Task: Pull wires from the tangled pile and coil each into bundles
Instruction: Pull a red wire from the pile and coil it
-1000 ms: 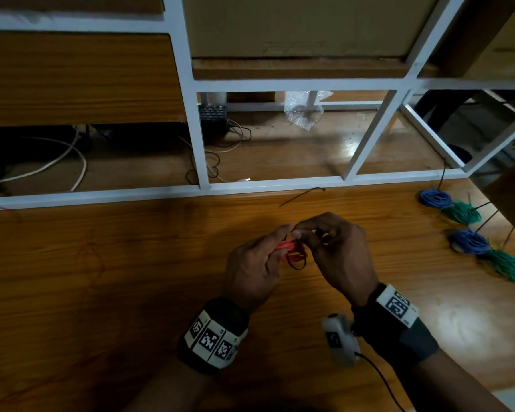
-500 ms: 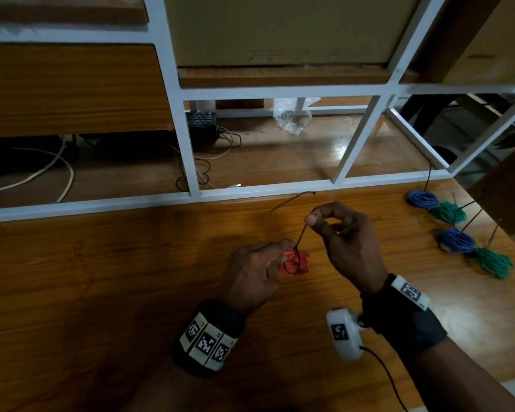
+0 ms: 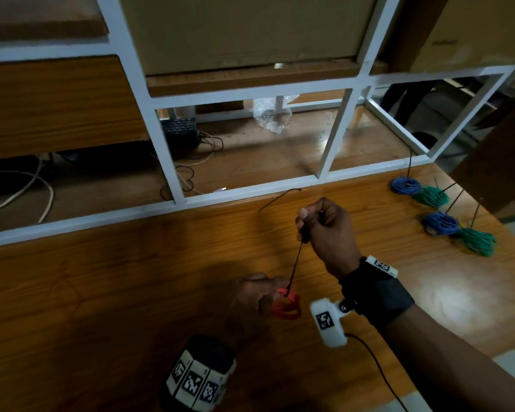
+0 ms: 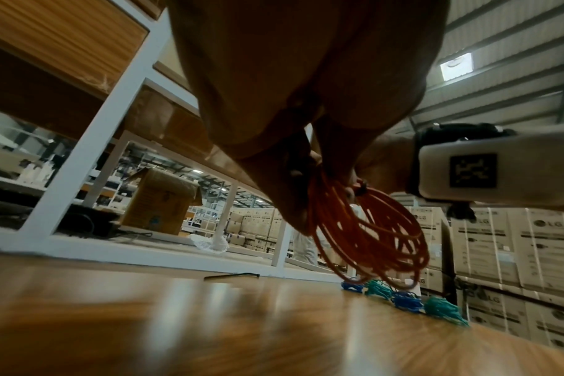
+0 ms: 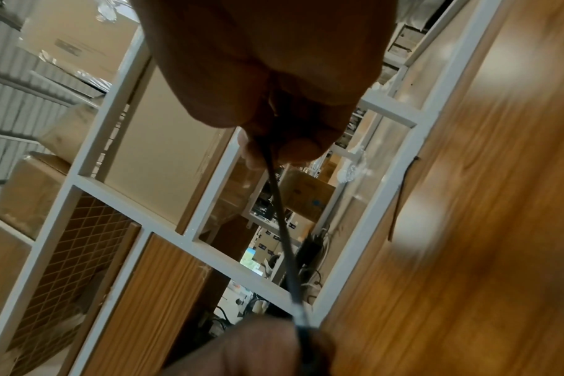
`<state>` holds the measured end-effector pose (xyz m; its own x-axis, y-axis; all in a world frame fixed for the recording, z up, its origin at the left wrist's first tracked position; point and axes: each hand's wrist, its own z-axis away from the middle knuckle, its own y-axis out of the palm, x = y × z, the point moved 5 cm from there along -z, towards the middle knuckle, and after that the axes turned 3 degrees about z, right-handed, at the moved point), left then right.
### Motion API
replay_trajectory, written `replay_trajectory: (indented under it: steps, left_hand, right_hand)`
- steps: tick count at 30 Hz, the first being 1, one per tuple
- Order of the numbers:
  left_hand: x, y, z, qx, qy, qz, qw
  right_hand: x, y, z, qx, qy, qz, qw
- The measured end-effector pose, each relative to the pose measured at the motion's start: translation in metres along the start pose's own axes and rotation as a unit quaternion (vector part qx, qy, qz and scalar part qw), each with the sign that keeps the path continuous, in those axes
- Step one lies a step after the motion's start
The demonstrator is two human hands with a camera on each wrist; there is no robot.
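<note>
My left hand (image 3: 265,292) pinches a small coil of orange wire (image 3: 286,304) just above the wooden table (image 3: 101,307); the left wrist view shows its loops (image 4: 370,229) hanging from my fingers. A thin black tie (image 3: 295,260) runs taut from the coil up to my right hand (image 3: 306,224), which grips its upper end in curled fingers. In the right wrist view the black tie (image 5: 284,229) stretches from my fingertips (image 5: 293,147) down to my left hand (image 5: 251,348). Another black tie (image 3: 280,197) lies loose on the table beyond my right hand.
Two blue bundles (image 3: 406,185) (image 3: 440,223) and two green bundles (image 3: 431,196) (image 3: 479,240), each with a black tie, lie at the table's right end. A white metal frame (image 3: 173,162) stands along the far edge, with cables and a black device (image 3: 180,132) behind it.
My right hand has drawn the black tie up and away from the orange coil, pulling it taut. My left hand with the coil has come nearer to me and lower.
</note>
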<state>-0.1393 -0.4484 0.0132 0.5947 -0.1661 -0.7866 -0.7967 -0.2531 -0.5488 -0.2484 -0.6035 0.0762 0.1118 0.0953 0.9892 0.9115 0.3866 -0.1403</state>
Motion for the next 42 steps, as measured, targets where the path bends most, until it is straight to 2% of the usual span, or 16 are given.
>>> replay_trajectory:
  steps: [3,6,10,13,15,19,26,29,31,34,37,42]
  left_hand:
    - [0.007,-0.006,-0.005,0.003,-0.049,0.028,0.998]
    - [0.008,-0.016,-0.013,-0.031,-0.089,0.053,0.994]
    - [0.01,-0.015,-0.023,-0.086,-0.155,0.042,0.983]
    - [0.006,-0.006,-0.025,-0.103,-0.173,0.056,0.978]
    - [0.0,-0.003,-0.025,-0.103,-0.169,0.092,0.976]
    - [-0.023,-0.007,-0.028,-0.089,-0.112,0.148,0.979]
    - [-0.045,-0.018,-0.031,-0.038,-0.036,0.107,0.993]
    - [-0.042,-0.017,-0.031,-0.03,-0.06,0.117,0.991]
    - [-0.037,-0.017,-0.031,-0.042,-0.099,0.158,0.982]
    - [-0.035,-0.013,-0.036,-0.049,-0.142,0.204,0.967]
    - [-0.041,0.001,-0.044,-0.021,-0.153,0.24,0.958]
    - [-0.049,0.019,-0.049,0.024,-0.138,0.236,0.962]
  right_hand:
    - [-0.003,0.0,-0.009,-0.005,0.042,-0.039,0.998]
    - [0.001,0.001,-0.016,0.013,0.069,-0.088,0.994]
    - [0.005,0.003,-0.013,0.039,0.06,-0.102,0.992]
    - [0.006,-0.002,-0.008,0.03,0.056,-0.108,0.992]
    - [0.01,-0.009,-0.006,0.011,0.042,-0.105,0.993]
    - [0.021,-0.026,-0.006,-0.023,0.018,-0.124,0.992]
    - [0.03,-0.036,-0.002,-0.044,0.013,-0.127,0.991]
    - [0.029,-0.036,-0.003,-0.042,0.016,-0.119,0.992]
    - [0.032,-0.038,-0.004,-0.036,0.009,-0.112,0.993]
    - [0.04,-0.044,-0.006,0.005,0.021,-0.097,0.995]
    - [0.045,-0.056,-0.006,0.035,0.025,-0.075,0.996]
    - [0.037,-0.076,-0.002,0.016,0.039,-0.06,0.997]
